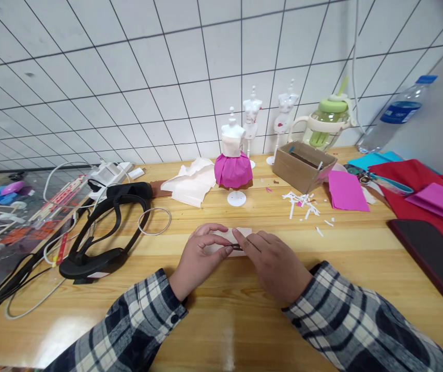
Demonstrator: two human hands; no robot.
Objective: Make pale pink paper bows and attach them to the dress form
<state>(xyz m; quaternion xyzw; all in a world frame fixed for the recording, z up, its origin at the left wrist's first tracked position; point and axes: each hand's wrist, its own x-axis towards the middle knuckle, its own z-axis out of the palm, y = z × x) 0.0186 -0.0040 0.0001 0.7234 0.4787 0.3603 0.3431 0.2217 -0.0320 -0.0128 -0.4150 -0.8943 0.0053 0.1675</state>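
Left hand (201, 256) pinching thin dark item (237, 247), right hand (277, 263) over pale paper (246, 231), grip unclear, pink-skirted mannequin (233, 168) toward worktop's (237, 320) far edge

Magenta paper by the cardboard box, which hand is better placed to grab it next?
Probably the right hand: it is nearer the magenta paper, which lies on that side. The left hand is farther off. Both are at the pale piece.
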